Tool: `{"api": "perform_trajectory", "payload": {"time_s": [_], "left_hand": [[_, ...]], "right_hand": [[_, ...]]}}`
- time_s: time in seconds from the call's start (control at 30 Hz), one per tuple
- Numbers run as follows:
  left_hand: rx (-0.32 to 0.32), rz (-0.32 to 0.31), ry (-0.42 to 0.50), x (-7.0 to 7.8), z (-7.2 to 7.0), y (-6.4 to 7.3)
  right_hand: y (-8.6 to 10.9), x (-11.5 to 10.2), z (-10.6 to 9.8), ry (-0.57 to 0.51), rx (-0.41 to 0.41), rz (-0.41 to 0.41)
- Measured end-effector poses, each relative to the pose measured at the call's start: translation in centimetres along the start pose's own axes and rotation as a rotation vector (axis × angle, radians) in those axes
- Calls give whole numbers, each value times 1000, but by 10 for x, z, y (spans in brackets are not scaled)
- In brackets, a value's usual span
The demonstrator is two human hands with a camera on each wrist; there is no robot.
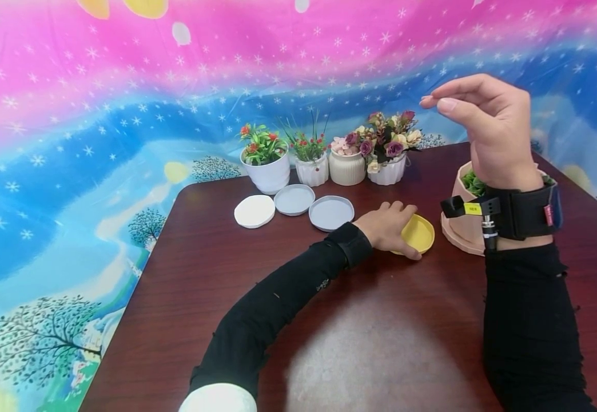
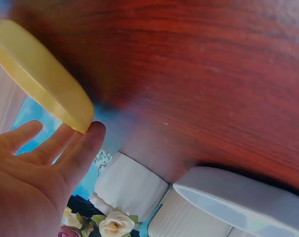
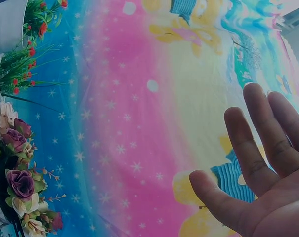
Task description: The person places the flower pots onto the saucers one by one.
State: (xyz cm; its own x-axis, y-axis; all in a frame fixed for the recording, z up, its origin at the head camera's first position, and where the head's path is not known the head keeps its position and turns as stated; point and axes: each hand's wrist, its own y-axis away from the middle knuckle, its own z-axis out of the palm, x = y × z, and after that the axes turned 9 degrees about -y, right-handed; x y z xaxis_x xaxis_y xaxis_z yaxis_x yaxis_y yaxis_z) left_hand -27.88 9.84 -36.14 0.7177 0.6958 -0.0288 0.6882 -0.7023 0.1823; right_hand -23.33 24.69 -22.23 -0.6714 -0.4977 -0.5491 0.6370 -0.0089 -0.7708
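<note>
My left hand (image 1: 387, 226) spans a shallow yellow saucer (image 1: 419, 233), fingers at its far rim and thumb at its near side. In the left wrist view the fingertips (image 2: 96, 129) meet the edge of the yellow saucer (image 2: 50, 74), close over the dark tabletop; the thumb is almost wholly out of that view. My right hand (image 1: 501, 123) is raised in the air, fingers loosely bent and holding nothing. Its palm and spread fingers (image 3: 260, 153) show in the right wrist view. Behind and below that wrist stands a pink pot (image 1: 462, 191) with green leaves, on a pink saucer (image 1: 460, 243), partly hidden.
Left of the yellow saucer lie two grey saucers (image 1: 331, 213) and a white saucer (image 1: 254, 212). Behind them stand several potted flowers: red blooms in a white pot (image 1: 267, 171), and purple roses (image 1: 393, 149) further right. A patterned cloth (image 1: 123, 103) hangs behind the table (image 1: 216, 274).
</note>
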Motion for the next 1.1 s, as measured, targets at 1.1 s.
{"api": "perform_trajectory", "payload": {"time_s": [1.1], "left_hand": [[-41,-133,62,6,4,11]], "right_hand": [[1,2,-2,22,-18,29]]}}
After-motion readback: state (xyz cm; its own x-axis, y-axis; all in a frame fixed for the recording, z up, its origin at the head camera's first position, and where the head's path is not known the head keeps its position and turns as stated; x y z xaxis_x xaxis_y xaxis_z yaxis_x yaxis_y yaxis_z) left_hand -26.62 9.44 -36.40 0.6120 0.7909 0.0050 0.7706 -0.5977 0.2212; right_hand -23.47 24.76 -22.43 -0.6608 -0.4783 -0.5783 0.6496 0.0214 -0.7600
